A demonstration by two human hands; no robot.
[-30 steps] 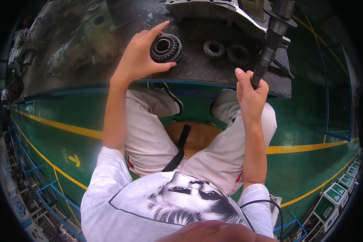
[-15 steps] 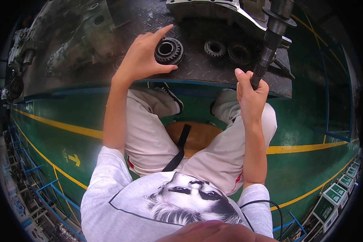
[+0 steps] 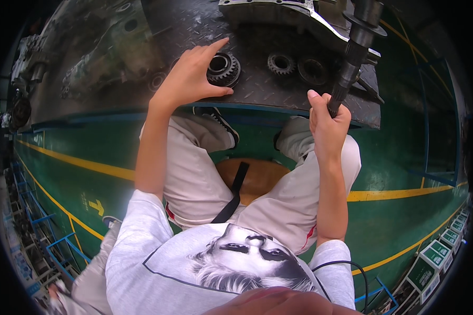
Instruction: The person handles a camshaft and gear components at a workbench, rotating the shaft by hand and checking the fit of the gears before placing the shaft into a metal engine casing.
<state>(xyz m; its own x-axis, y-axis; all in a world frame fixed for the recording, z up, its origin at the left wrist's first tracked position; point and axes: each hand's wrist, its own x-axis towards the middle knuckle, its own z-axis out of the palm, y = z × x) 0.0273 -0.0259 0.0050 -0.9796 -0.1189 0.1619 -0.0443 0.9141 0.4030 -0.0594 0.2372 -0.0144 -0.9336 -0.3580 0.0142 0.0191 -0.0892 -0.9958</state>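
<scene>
My left hand (image 3: 190, 76) is open, thumb and index finger spread wide around the near-left side of a dark toothed gear (image 3: 231, 69). The gear lies flat on the metal-topped workbench (image 3: 268, 98); whether my fingers touch it I cannot tell. My right hand (image 3: 330, 121) is closed around the lower end of a long splined steel shaft (image 3: 346, 79). The shaft stands up at a slant past the bench's right part, and a wide collar (image 3: 365, 23) sits near its top. Between my hands lie a smaller gear (image 3: 281, 64) and a dark ring (image 3: 312, 71).
A cast metal housing (image 3: 284, 16) stands at the back of the bench. More greasy castings (image 3: 115, 47) lie to the left. Below the bench's blue edge are my knees and a brown stool (image 3: 263, 181). Another person's trouser leg (image 3: 97, 262) shows at lower left.
My left hand has shifted slightly toward me, still spread beside the gear. My right hand and the shaft are nearly unmoved. Another person has come into view at lower left.
</scene>
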